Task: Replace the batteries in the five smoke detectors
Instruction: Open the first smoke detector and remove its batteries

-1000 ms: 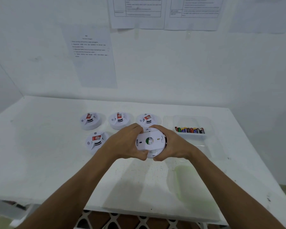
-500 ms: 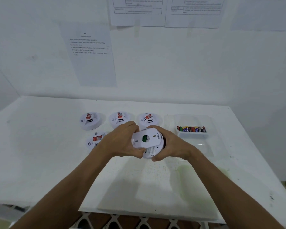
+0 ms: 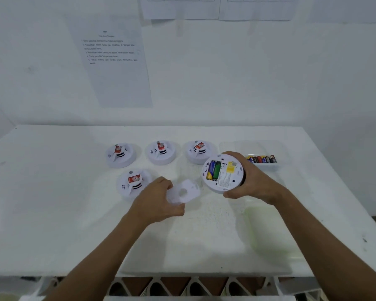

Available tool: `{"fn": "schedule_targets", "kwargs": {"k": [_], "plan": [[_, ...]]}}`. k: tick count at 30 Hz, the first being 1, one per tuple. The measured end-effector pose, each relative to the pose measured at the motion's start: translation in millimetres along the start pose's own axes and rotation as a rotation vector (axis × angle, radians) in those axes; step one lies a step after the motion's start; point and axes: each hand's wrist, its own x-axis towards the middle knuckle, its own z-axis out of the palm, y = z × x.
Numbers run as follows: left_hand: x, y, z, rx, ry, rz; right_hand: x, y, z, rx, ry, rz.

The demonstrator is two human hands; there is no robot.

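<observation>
Opened smoke detector (image 3: 224,173) was held off the table at centre-right, back side tilted toward the camera, battery bay exposed. Old batteries (image 3: 213,169) sat in the bay's left half, long axis running roughly 1 to 7 o'clock. Right hand (image 3: 251,178) gripped the detector round its rim from the 3 o'clock side, fingers curled over top and bottom edges, so it was taken up with holding. Left hand (image 3: 159,202) lay at about 8 o'clock from the detector, near but apart, pinching the removed back cover (image 3: 183,193) between thumb and curled fingers, just above the table (image 3: 52,213). Judgement: left hand was the one free to pull the batteries once the cover was set down; the bay faced its side, reach would go toward 2 o'clock.

Tray of fresh batteries (image 3: 261,159) was at 2 o'clock, just behind the right hand, cells standing in a row running 9 to 3. Four other detectors (image 3: 161,152) lay face up at 10–11 o'clock, three in a back row, one (image 3: 133,183) nearer, just beside the left hand. Untouched by the look of it. Printed sheets (image 3: 113,61) were on the wall.
</observation>
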Motion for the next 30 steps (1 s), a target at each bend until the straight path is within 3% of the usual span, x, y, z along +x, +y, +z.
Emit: {"fn": "schedule_targets", "kwargs": {"k": [10, 15, 18, 30], "plan": [[6.2, 3.2, 31.2, 0.057, -0.070, -0.014, -3.0, 3.3, 2.3, 0.079, -0.045, -0.007], [16.1, 55.9, 2.4, -0.277, 0.077, -0.017, 1.4, 3.6, -16.1, 0.138, -0.061, -0.042], [29.5, 98.7, -14.3, -0.476, 0.026, 0.059, 0.1, 3.9, -33.7, 0.141, -0.066, -0.067], [70.4, 179.1, 19.2, -0.240, -0.108, 0.112, -26.2, 25.7, -106.0, -0.022, -0.069, -0.090]]}}
